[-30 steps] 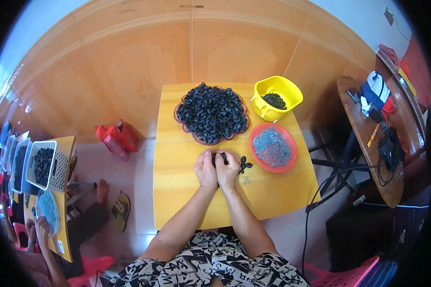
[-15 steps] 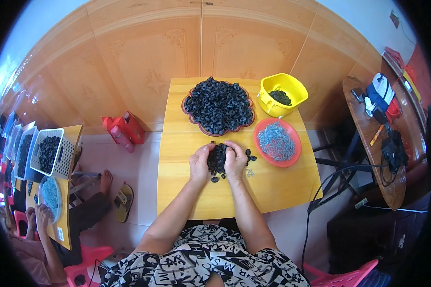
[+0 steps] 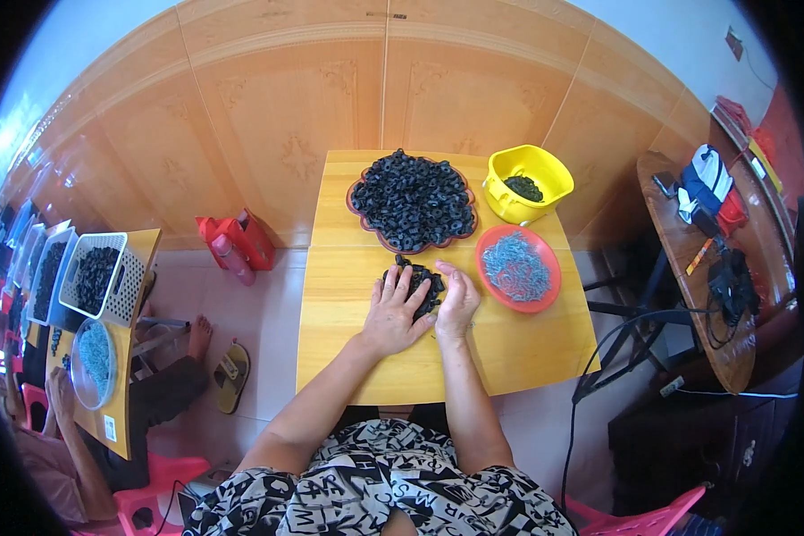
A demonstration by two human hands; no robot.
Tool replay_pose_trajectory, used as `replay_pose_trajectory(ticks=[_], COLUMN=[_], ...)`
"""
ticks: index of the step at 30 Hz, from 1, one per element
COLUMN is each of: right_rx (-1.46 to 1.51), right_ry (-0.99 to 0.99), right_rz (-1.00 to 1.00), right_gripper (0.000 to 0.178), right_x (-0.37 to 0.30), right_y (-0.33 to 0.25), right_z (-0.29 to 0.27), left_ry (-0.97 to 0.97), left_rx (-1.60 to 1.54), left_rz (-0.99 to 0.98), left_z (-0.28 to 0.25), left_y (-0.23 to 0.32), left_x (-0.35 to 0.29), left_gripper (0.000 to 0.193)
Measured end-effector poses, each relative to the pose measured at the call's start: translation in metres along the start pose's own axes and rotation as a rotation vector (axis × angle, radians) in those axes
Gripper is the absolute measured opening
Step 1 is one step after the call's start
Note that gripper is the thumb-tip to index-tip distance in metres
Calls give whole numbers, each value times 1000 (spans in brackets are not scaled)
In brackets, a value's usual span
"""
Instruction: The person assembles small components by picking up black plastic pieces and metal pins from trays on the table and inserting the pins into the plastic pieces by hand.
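Note:
A small heap of black ring-shaped pieces (image 3: 429,290) lies on the yellow wooden table. My left hand (image 3: 395,319) rests flat over its left and near part, fingers spread, covering some of the pieces. Against the heap's right side stands my right hand (image 3: 456,302), cupped on its edge, with nothing seen in it. Beyond both hands, a dark red scalloped tray (image 3: 367,225) is piled high with similar black pieces (image 3: 409,198). To the right, a red-orange plate (image 3: 554,290) holds many thin silvery metal pieces (image 3: 515,266).
A yellow bucket (image 3: 502,205) with some black pieces stands at the table's far right. Left of me, another person's hands (image 3: 60,393) work at a table with a white basket (image 3: 127,281). A brown side table (image 3: 732,362) and a black cable (image 3: 574,420) are at right.
My left hand has gone from cupping the heap's side to lying flat over it. My right hand has shifted right, and the loose pieces beside the heap no longer show apart from it.

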State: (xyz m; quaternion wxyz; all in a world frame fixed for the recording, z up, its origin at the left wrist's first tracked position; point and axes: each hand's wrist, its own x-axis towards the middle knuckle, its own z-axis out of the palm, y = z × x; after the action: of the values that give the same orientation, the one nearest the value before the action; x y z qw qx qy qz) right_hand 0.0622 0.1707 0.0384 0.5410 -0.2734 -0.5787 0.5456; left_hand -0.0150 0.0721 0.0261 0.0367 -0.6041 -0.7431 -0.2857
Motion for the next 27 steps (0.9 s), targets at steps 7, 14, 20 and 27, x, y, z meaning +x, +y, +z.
replay_pose_trajectory(ticks=[7,14,20,27], right_rx=[-205,-954,-1257,-1128], right_ry=[-43,-287,-654,-489], right_rz=[-124,-558,-465,-530], right_gripper=[17,30,44,37], right_x=[-9,-21,-25,-23], right_y=[-16,-22,-22,-27], right_z=[-34,-62,-52,-62], left_ry=[-52,138,-64,-71], left_rx=[148,-199,108,-211], left_rz=[20,-99,-124,-65], left_z=[4,4,-3,-11], left_y=[4,-15,-22,-41], left_x=[9,7,13,2], left_gripper=[50,54,50,51])
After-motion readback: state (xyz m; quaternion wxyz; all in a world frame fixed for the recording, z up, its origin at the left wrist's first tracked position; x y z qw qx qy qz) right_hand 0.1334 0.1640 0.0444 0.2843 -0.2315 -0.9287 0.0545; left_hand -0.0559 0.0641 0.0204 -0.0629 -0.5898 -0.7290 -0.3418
